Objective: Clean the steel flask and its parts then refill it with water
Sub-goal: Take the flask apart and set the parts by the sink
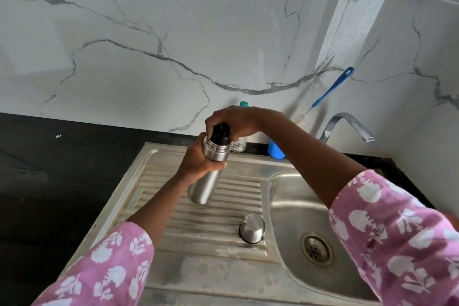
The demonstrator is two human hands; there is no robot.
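The steel flask stands slightly tilted over the ribbed drainboard. My left hand grips its upper body just below the threaded neck. From above, my right hand curls round the black stopper that sits in the flask's mouth. The flask's steel cup lid lies upside down on the drainboard, next to the sink basin.
A steel tap arches over the basin at the back right. A blue bottle brush leans on the marble wall, above a blue object. A clear plastic bottle stands behind my hands. Black counter lies left.
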